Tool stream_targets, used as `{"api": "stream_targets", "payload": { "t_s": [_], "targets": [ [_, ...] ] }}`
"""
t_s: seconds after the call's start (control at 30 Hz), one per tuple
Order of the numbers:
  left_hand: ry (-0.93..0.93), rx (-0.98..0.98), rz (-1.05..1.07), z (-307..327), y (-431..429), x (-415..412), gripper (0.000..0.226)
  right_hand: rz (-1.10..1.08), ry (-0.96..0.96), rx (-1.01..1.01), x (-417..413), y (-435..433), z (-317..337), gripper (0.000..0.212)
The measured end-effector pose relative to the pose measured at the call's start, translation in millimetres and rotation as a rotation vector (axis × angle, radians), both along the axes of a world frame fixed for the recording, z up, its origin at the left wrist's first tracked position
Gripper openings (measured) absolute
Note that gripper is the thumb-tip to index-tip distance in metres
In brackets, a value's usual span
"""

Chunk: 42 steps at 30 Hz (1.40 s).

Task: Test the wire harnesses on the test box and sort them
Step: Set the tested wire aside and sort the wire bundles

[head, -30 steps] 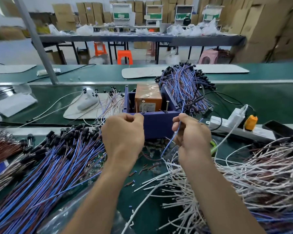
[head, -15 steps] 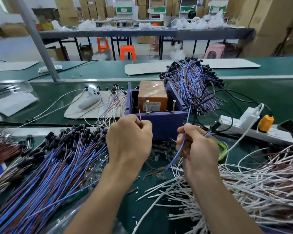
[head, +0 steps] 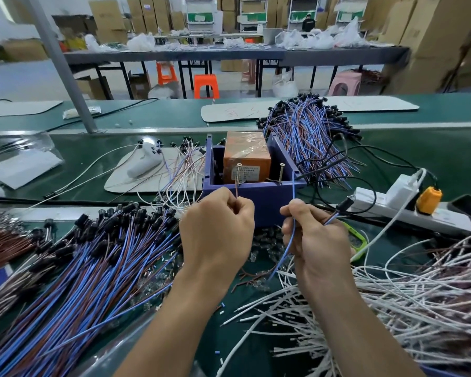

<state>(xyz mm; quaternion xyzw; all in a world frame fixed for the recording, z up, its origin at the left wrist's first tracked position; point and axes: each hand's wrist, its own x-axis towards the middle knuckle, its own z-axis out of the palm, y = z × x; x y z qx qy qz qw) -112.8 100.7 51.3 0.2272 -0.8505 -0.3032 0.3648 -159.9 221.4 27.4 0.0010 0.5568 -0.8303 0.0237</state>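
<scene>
At the centre of the frame a purple test box [head: 252,195] sits on a green workbench [head: 433,159], open at the top, with an orange block [head: 246,156] inside and two upright screws, the left screw [head: 238,174] and the right screw [head: 281,172], standing at its near edge, apparently as contact posts. The left hand [head: 218,227] is closed in a pinch on a thin brown lead [head: 236,189] and points its tip up at the left screw; touching or just short, I cannot tell. The right hand [head: 314,235] is closed around a blue lead [head: 293,202] raised toward the right screw, with the harness's black bulb end [head: 344,204] poking out to the right. Holding one lead per hand lets each meet its own post, probably to light the bulb. One heap of blue and brown harnesses [head: 87,268] fills the lower left; another blue and brown pile [head: 307,137] lies behind the box at upper right, likely the sorting piles. Loose white wires [head: 392,300] crowd the lower right.
</scene>
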Motion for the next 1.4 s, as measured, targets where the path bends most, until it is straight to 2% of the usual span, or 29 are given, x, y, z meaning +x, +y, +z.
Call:
{"api": "stream_targets", "payload": {
  "t_s": [0.47,0.8,1.1,1.4],
  "targets": [
    [0.004,-0.016,-0.053,-1.0,3.8,1.7,0.033,-0.018,-0.046,0.037,-5.3,0.5,-6.2,0.033],
    [-0.013,-0.075,0.080,-2.9,-0.4,1.1,0.033,-0.013,-0.045,0.054,-8.8,-0.4,-10.4,0.037],
    [0.035,-0.094,-0.035,-7.3,0.6,-0.5,0.031,-0.018,-0.038,0.055,-7.0,0.1,-8.7,0.037],
    [0.037,-0.104,-0.048,-9.5,1.5,-1.1,0.031,-0.016,-0.023,0.088,-7.6,-0.7,-9.7,0.037]
  ]
}}
